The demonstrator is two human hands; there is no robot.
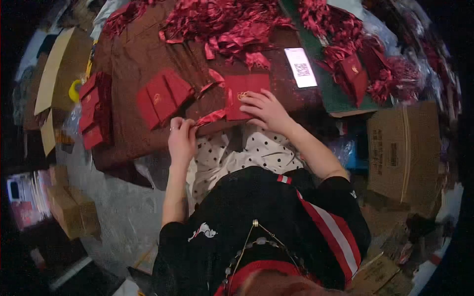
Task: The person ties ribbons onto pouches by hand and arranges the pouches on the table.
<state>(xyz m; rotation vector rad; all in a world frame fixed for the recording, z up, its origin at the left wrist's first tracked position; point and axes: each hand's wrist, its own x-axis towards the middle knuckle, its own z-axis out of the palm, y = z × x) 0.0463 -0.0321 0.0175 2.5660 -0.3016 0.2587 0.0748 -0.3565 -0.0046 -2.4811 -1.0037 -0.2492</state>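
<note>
A flat red pouch (236,109) with a gold emblem lies near the front edge of the brown-covered table. My right hand (269,112) rests on its right side, fingers stretched out and a little apart. A shiny red ribbon (213,117) runs from the pouch's left side towards my left hand (182,140). That hand is closed in a pinch at the ribbon's end, by the table edge. More red ribbon curls up and left of the pouch. Left of it lies a stack of red pouches (160,98), fanned out, with gold marks.
A heap of red ribbons (227,24) covers the back of the table. A lit phone (300,68) lies to the right. Beyond it, more ribbons and a red pouch (352,74) rest on a green surface. Another pouch stack (95,111) sits far left. Cardboard boxes (402,153) flank the table.
</note>
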